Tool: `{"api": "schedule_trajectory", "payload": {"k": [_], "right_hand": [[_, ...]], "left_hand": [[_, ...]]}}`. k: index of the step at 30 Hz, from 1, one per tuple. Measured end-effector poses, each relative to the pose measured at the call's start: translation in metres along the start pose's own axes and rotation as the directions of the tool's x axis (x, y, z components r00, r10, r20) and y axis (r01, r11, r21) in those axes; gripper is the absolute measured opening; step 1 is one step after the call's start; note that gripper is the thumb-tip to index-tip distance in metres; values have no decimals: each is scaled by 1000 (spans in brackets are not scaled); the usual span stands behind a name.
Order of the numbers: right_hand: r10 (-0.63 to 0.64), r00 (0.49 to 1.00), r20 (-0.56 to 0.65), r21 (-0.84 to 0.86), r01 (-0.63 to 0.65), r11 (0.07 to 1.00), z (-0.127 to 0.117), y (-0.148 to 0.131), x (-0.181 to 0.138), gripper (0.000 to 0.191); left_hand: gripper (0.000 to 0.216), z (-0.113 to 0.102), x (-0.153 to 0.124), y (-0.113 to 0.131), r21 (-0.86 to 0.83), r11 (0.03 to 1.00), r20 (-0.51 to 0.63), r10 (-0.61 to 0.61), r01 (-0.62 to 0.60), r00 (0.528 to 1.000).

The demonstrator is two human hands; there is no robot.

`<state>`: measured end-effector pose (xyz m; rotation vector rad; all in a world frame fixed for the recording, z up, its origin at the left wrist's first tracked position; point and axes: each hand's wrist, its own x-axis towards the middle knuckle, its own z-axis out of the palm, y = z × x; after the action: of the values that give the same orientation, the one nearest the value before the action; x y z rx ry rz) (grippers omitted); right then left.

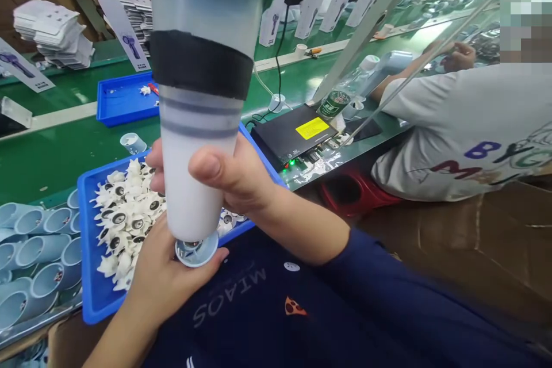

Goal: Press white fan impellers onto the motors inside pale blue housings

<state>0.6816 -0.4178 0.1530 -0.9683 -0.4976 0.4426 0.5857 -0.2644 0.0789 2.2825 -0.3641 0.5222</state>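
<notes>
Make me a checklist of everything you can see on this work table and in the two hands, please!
Surface: green bench, with a white strip running across it.
Job's things: tall stack of white cups with a black band, held upright; small round cap at its bottom end.
Clutter: blue tray of small white fan parts; pale blue cups lying beside it; second blue tray; stacks of printed cards; black box with yellow label.
Grippers: right hand wraps the stack; left hand holds the cap under it.
Cables: black cable running down to the bench.
Surroundings: a person in a white shirt seated at the right; cardboard boxes behind.
</notes>
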Motion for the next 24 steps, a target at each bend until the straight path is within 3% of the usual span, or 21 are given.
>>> {"api": "schedule_trajectory", "payload": {"k": [7,15,18,21,22,24], "right_hand": [[1,994,-108,-40,-5,999,9,-12,-5,64],[-19,999,-35,-6,18,1000,-4,6,-2,66],[-47,996,-75,16,48,999,-10,11,4,69],[-105,979,-172,-17,103,994,-35,9,5,75],[-140,966,-219,-60,130,990,-49,8,3,77],[-238,913,-332,-195,181,964,-87,9,-7,77]], "left_hand": [[31,1,0,8,15,989,74,-150,149,986],[40,1,-2,8,-37,965,114,-255,261,960],[46,2,1,4,-39,942,232,-315,333,920],[66,-6,4,-17,59,918,328,-390,393,861],[72,-11,3,-27,102,903,301,-429,418,852],[77,-24,-2,-52,179,832,142,-550,525,823]]}}
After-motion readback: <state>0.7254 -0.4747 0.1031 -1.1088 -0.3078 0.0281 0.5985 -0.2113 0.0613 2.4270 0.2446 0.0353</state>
